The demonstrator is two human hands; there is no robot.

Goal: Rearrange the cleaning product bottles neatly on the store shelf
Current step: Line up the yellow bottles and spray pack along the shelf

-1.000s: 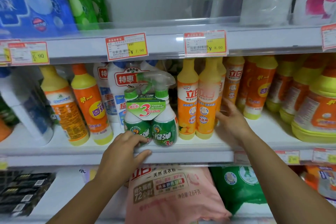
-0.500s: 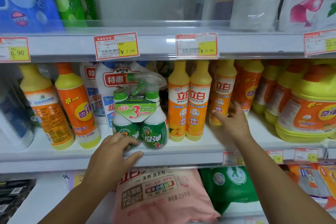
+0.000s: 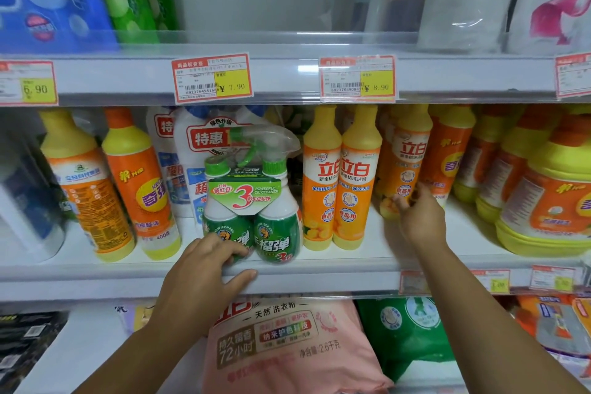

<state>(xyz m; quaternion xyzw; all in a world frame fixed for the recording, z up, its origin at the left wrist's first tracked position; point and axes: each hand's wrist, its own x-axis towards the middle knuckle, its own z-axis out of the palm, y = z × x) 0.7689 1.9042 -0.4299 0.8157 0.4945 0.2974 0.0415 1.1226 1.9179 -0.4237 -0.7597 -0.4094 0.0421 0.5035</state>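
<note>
The left hand point(image 3: 204, 269) lies on the white metal shelf lip point(image 3: 335, 278), its fingers against the base of the green-and-white twin pack of plastic spray bottles point(image 3: 252, 201). Just right of that hand stand two tall yellow-capped orange plastic bottles point(image 3: 342, 182). Right of these, the right hand point(image 3: 419, 217) sits deeper in and seems to touch the blurred orange plastic bottle point(image 3: 404, 153) behind it. Below the left hand lies a pink plastic detergent bag point(image 3: 287, 339).

1. Checking my feed: left hand point(image 3: 204, 269) and right hand point(image 3: 419, 217) are both bare.
2. Left forearm point(image 3: 128, 355) and right forearm point(image 3: 495, 313) are bare too, right down to the frame edge.
</note>
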